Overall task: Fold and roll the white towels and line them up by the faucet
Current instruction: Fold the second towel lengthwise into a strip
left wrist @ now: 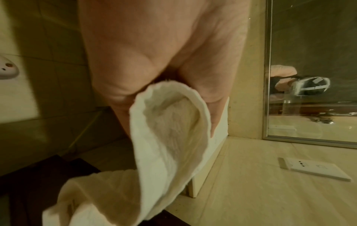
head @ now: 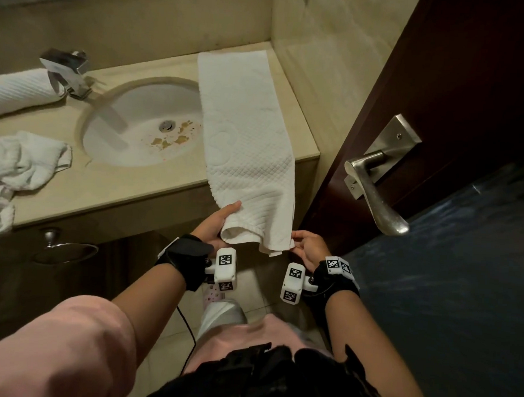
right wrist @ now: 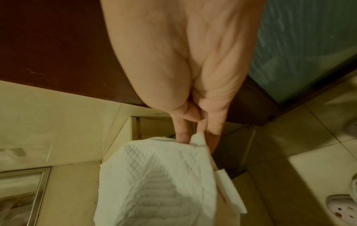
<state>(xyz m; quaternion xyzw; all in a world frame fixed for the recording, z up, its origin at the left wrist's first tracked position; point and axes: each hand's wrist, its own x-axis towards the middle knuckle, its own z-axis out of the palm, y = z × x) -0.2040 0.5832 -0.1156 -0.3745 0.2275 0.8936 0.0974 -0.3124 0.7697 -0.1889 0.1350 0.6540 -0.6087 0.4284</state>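
A long white quilted towel (head: 242,128), folded into a strip, lies on the counter right of the sink, its near end hanging over the front edge. My left hand (head: 220,223) grips that end's left corner, thumb on top; the wrist view shows the folded towel edge (left wrist: 170,122) held in my left hand (left wrist: 164,61). My right hand (head: 305,245) pinches the right corner, and the towel corner (right wrist: 199,139) sits between my right hand's fingertips (right wrist: 181,134). One rolled white towel (head: 19,93) lies left of the faucet (head: 69,70). A crumpled white towel (head: 22,164) sits at the counter's left.
The round sink (head: 144,124) has brown stains near its drain. The beige counter (head: 120,186) ends at a wall on the right. A dark door with a metal handle (head: 375,185) stands open close to my right hand. A cabinet knob (head: 50,235) sits below the counter.
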